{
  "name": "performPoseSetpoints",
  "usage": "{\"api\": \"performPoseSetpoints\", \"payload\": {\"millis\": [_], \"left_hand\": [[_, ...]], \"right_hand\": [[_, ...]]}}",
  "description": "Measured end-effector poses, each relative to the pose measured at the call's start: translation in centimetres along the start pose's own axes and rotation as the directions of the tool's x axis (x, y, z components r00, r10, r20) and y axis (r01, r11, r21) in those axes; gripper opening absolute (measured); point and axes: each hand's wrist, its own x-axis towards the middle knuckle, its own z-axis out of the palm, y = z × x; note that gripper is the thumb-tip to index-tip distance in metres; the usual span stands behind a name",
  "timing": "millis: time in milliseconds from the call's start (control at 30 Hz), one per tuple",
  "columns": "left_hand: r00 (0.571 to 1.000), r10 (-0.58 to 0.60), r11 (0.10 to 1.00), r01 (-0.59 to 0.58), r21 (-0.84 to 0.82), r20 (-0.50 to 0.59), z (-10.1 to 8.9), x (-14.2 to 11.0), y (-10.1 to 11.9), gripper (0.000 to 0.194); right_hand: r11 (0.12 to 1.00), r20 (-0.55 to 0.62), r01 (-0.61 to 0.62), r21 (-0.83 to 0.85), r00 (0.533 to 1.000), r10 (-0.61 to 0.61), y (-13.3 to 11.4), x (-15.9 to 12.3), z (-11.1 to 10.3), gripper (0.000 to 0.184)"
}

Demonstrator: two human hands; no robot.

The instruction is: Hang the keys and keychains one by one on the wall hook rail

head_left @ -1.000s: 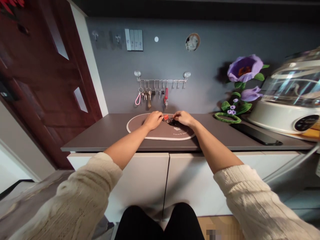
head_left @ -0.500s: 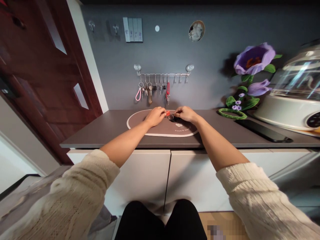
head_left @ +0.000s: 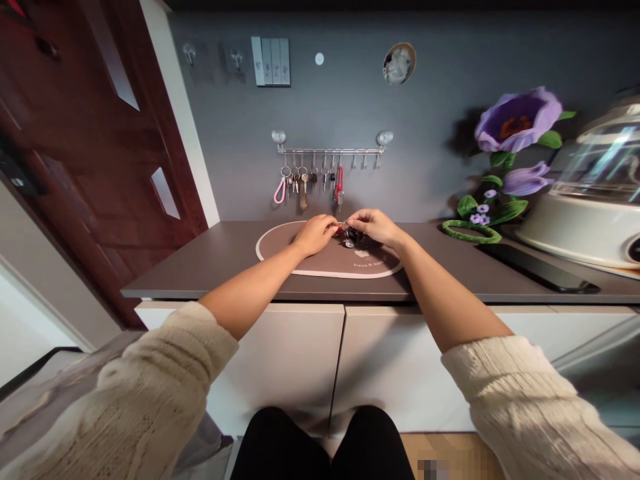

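Note:
On the brown oval mat (head_left: 300, 257), a small bunch of keys (head_left: 350, 243) lies between my two hands. My left hand (head_left: 316, 235) comes from the left, its fingertips closed on the bunch at a red piece (head_left: 339, 231) that they partly cover. From the other side, my right hand (head_left: 374, 227) pinches the bunch slightly above the mat. Its dark and silvery parts hang or lie just below the fingertips; their exact shapes are too small to tell. Behind the hands, a hook rail (head_left: 333, 152) on the wall carries several key sets, including one with a red strap (head_left: 340, 181).
A purple flower ornament (head_left: 517, 127) with a green ring base stands on the right of the counter (head_left: 190, 257). Beside it lie a black phone (head_left: 537, 268) and a cream appliance (head_left: 575, 223) with a clear top. White cabinet doors (head_left: 280, 360) are below.
My fingertips have come closer together over the keys, and the red piece is now more covered. The view has tilted down, then shifted slightly left.

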Motion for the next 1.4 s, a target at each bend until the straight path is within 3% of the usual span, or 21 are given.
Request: {"api": "performPoseSetpoints", "payload": {"millis": [333,633,833,1100,1400], "left_hand": [[0.999,-0.017,0.994,0.013,-0.107,-0.038,-0.3,0.1,0.9,0.027],[0.991,-0.124,0.953,0.107,-0.282,-0.044,-0.1,0.2,0.9,0.020],[0.972,-0.220,0.876,0.161,-0.454,-0.080,0.0,0.2,0.8,0.015],[0.930,-0.353,0.707,0.195,-0.680,-0.100,0.3,0.8,0.5,0.010],[0.934,-0.351,0.625,0.179,-0.760,-0.069,0.5,0.7,0.7,0.017]], "right_hand": [[0.988,0.004,0.071,0.134,0.997,-0.073,0.5,0.3,0.7,0.036],[0.980,0.012,0.076,0.183,0.997,-0.079,0.9,0.6,1.0,0.037],[0.978,0.004,0.074,0.195,0.997,-0.076,1.1,0.7,1.2,0.036],[0.945,0.010,0.016,0.326,1.000,-0.020,0.9,0.5,1.6,0.038],[0.930,-0.013,0.081,0.359,0.997,-0.082,0.9,0.6,1.5,0.032]]}}
